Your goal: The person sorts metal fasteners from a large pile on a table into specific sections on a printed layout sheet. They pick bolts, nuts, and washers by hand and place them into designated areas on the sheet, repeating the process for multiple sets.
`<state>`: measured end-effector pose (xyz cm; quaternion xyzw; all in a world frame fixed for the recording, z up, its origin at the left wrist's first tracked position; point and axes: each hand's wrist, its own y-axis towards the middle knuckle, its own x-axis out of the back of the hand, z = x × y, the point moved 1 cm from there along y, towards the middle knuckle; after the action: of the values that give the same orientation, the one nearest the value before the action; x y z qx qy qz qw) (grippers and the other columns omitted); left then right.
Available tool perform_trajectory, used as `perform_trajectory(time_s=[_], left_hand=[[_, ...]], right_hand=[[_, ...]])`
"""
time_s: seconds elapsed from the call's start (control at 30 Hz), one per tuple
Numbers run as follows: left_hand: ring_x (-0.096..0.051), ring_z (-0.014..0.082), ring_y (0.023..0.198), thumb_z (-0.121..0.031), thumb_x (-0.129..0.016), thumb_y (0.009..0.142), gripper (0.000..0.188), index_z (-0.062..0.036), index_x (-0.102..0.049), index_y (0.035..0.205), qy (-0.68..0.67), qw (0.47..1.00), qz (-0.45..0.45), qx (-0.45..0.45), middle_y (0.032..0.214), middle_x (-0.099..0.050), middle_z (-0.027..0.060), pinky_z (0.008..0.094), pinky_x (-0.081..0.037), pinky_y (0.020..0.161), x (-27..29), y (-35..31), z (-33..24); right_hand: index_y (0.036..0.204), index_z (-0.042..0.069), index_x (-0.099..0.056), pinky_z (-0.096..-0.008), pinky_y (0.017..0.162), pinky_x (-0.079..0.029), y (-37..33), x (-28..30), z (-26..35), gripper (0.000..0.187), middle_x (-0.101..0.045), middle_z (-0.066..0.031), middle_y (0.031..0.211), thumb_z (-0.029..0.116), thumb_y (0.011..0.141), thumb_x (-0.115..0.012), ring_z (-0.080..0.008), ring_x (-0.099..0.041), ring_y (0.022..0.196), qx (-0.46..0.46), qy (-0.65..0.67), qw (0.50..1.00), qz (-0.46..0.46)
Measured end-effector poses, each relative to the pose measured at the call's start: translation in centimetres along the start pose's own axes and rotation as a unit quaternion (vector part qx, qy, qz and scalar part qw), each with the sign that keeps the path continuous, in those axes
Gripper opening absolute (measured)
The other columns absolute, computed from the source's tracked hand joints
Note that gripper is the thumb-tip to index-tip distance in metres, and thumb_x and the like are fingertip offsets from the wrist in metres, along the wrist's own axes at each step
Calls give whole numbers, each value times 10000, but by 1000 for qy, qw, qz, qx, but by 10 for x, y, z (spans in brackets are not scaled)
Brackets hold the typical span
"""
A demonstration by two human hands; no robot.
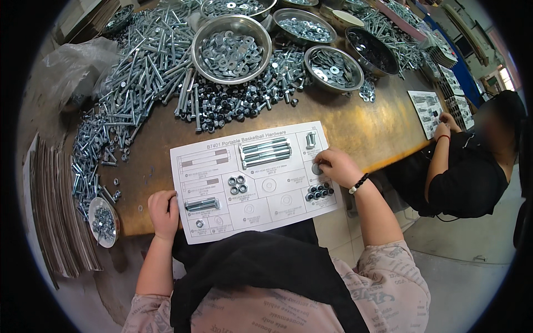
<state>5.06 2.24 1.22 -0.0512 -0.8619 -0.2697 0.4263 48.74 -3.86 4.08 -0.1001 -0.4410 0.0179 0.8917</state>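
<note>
A white printed hardware card [222, 145] lies at the table's front edge, partly over my lap. My left hand [163, 213] is closed at its left edge, the thumb against the card. My right hand [340, 165] pinches a grey flat washer [317, 168] over the upper right of the card. On the card are long hex bolts [265, 152] at the top, shorter bolts [202, 204] at lower left, a group of lock nuts [237, 185], a single nut [200, 223], small bolts [311, 140] and dark-centred nuts [320, 192]. Other outlines on it are bare.
Loose bolts [141, 66] and nuts [222, 102] are heaped across the table. Bowls of washers [231, 53] stand behind the card, another [333, 69] to the right. A small white bowl [104, 222] sits at the left edge. A co-worker [472, 155] handles another card [425, 111].
</note>
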Motion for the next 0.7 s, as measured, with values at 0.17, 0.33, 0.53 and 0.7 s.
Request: perform_trajectory(time_s=[0.17, 0.33, 0.53, 0.7], left_hand=[[-550, 280, 799, -26, -561, 753, 96, -26, -603, 839, 4, 1000, -10, 9, 818, -593, 114, 365, -388, 767, 0, -1, 2], [-552, 278, 793, -28, -567, 747, 98, -34, -605, 838, 5, 1000, -12, 1, 818, -595, 108, 369, -390, 767, 0, -2, 2], [-553, 281, 789, -35, -577, 726, 108, -38, -603, 831, 1, 1000, -11, 11, 798, -593, 103, 378, -391, 771, 3, -3, 2], [-555, 283, 772, -47, -586, 720, 102, -42, -609, 819, -6, 1000, -22, 3, 780, -590, 102, 384, -392, 764, 4, 0, 0]], right_hand=[[942, 78, -602, -328, 740, -482, -2, 2, 19, 264, -534, -119, 945, 64, 684, -658, -253, -580, 816, 30, -79, 996, 20], [943, 79, -580, -325, 741, -481, -1, 0, 19, 312, -508, -128, 971, 85, 654, -698, -247, -574, 817, 17, -92, 995, 26], [988, 79, -592, -335, 716, -477, 28, 33, 62, 290, -547, -106, 948, 174, 729, -682, -255, -578, 789, 40, -60, 997, 4], [902, 91, -629, -355, 675, -469, 104, 41, 100, 171, -574, -98, 837, 172, 752, -647, -264, -576, 770, 195, -82, 971, -115]])
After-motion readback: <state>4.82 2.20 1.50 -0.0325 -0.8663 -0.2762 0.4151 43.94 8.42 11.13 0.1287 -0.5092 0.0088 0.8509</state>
